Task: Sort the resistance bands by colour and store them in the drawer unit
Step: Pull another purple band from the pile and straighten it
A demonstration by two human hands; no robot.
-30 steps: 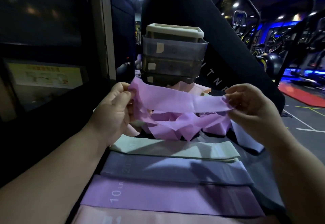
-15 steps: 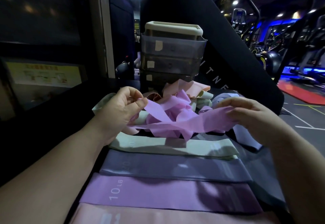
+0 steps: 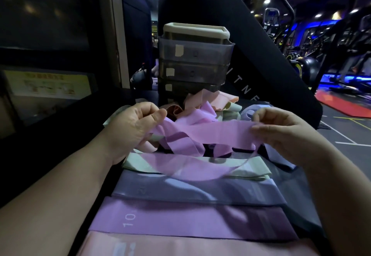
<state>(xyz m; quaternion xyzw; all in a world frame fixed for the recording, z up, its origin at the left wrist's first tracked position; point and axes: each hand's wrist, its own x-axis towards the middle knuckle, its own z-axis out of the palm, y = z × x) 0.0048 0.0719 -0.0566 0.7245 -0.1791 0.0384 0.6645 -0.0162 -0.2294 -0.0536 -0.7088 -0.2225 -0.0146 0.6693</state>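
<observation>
Purple band (image 3: 204, 133) pinched at 9 o'clock by left hand (image 3: 132, 127), at 3 o'clock by right hand (image 3: 281, 133). Risk: tangled pile (image 3: 208, 99) at 12 o'clock may be dragged along.

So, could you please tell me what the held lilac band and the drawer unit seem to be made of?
The lilac band looks like thin matte latex or rubber: its sagging loop lets the pale green band beneath show through. The drawer unit looks like smoky translucent plastic with a cream top.
</observation>
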